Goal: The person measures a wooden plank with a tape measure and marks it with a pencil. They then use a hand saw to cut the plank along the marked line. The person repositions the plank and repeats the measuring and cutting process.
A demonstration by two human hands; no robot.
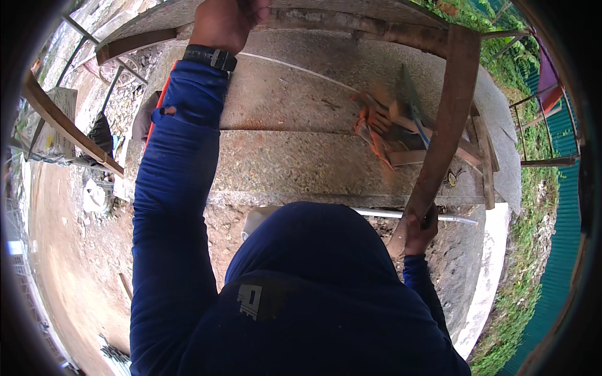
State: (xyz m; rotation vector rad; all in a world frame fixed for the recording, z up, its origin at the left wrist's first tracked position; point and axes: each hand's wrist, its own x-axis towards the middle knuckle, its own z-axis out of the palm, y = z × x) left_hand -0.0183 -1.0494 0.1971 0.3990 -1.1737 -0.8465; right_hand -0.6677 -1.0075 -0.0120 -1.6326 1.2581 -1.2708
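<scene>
My right hand (420, 232) is closed around the lower end of a long wooden plank (448, 106), which rises from it toward the top right. My left arm stretches far forward, and my left hand (227, 22) is at the upper edge beside a wooden beam (326, 20). Its fingers look curled but are partly cut off, so what they hold is hidden. Between the arms lies a rough slab-like work surface (269, 163). On it, left of the plank, are orange work gloves (371, 128) and wooden pieces (407, 158).
A pale pipe (376, 213) runs along the near side of the surface. A small round yellow-and-black object (451, 180) lies right of the plank. Wooden poles (69, 125) and a pale sack (56, 128) stand at left. A green corrugated fence (563, 200) borders the right.
</scene>
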